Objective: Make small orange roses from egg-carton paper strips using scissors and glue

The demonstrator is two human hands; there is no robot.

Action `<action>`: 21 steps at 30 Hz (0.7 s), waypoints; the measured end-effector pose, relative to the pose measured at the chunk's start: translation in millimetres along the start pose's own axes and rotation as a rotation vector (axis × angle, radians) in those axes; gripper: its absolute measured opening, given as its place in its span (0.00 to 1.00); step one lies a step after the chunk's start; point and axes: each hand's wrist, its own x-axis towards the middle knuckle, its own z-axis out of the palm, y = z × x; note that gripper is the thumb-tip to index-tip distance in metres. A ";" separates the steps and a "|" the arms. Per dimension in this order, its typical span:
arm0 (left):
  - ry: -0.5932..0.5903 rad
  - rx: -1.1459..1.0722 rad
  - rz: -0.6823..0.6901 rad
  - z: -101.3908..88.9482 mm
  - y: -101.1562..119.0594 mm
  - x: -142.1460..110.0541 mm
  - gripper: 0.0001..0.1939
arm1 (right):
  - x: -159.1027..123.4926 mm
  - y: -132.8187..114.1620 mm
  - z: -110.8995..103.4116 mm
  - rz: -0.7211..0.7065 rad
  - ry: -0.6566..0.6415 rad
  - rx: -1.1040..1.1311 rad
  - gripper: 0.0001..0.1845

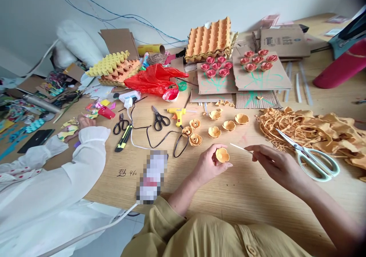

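Note:
An orange paper flower cup with rounded petals is held between the fingers and thumb of my left hand, just above the table. My right hand pinches a thin white stick, its tip pointing left toward the flower but apart from it. Beyond my hands sit several similar open cups. Beside these, to the left, are three fuller orange roses. A yellow glue gun stands behind the roses. Green-handled scissors lie right of my right hand, partly on orange scraps.
At the left a co-worker's white sleeve and hand reach over the table. Black scissors, a box cutter and cables lie between us. Red flowers on cardboard, a red bag and egg trays stand behind.

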 end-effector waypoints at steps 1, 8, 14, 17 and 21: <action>-0.001 -0.002 -0.001 0.5 0.0 -0.2 0.26 | 3.6 -1.4 0.9 -0.033 0.010 -0.024 0.15; 0.037 -0.039 0.035 0.9 -7.3 1.3 0.29 | 17.5 -4.3 17.9 -0.126 0.042 -0.079 0.12; 0.012 -0.089 -0.007 1.8 -10.7 2.1 0.28 | 10.9 3.1 26.3 -0.101 0.068 -0.046 0.13; 0.006 -0.133 -0.055 3.1 -10.9 2.3 0.28 | 11.3 0.0 21.9 0.026 0.134 0.039 0.10; 0.003 -0.245 -0.090 2.2 -10.3 3.8 0.27 | 6.9 -29.6 -0.6 0.201 0.203 0.652 0.13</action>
